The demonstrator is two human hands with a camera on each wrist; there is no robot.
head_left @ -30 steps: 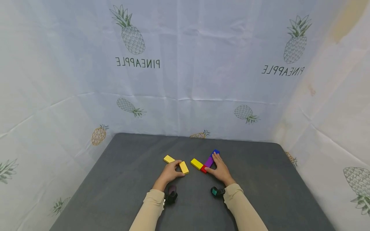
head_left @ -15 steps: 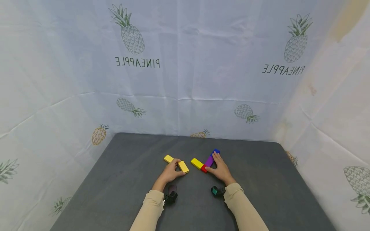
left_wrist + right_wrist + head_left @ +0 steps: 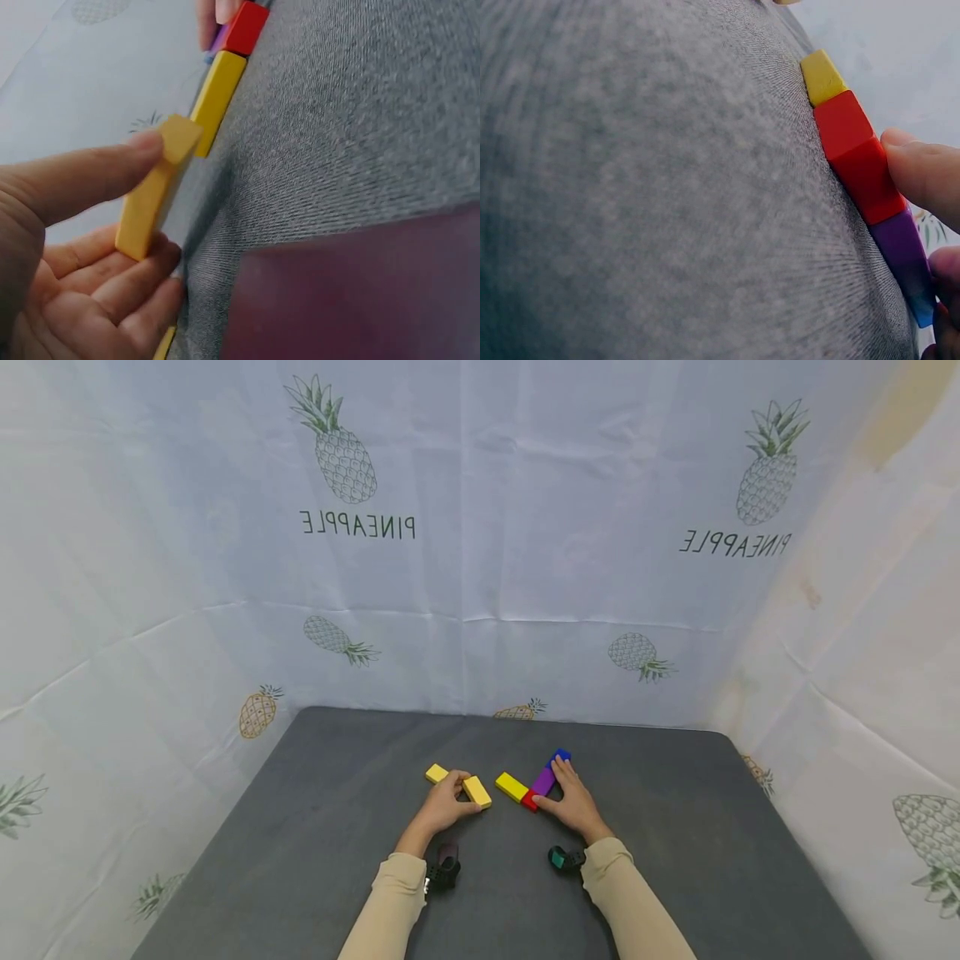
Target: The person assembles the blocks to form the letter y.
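My left hand (image 3: 444, 807) pinches a pale yellow block (image 3: 477, 792) between thumb and fingers. In the left wrist view this block tilts above the cloth, its shadow below it. Behind that hand lies another pale yellow block (image 3: 436, 773), partly hidden. To the right, a bright yellow block (image 3: 512, 787) meets a red block (image 3: 529, 801) at a corner. From the red one, a purple block (image 3: 543, 782) and a blue block (image 3: 562, 752) run away in line. My right hand (image 3: 576, 806) rests on this row, thumb (image 3: 911, 169) on the red block, fingers over the purple and blue.
The dark grey tabletop (image 3: 637, 777) carries the blocks and has rounded far corners. A white pineapple-print cloth (image 3: 480, 668) hangs behind it and along both sides. Black camera straps sit at both wrists, and a dark purplish panel (image 3: 360, 292) fills a corner of the left wrist view.
The pale yellow block in my left hand has turned and shifted very slightly away from me. My right hand and the joined blocks stay in place.
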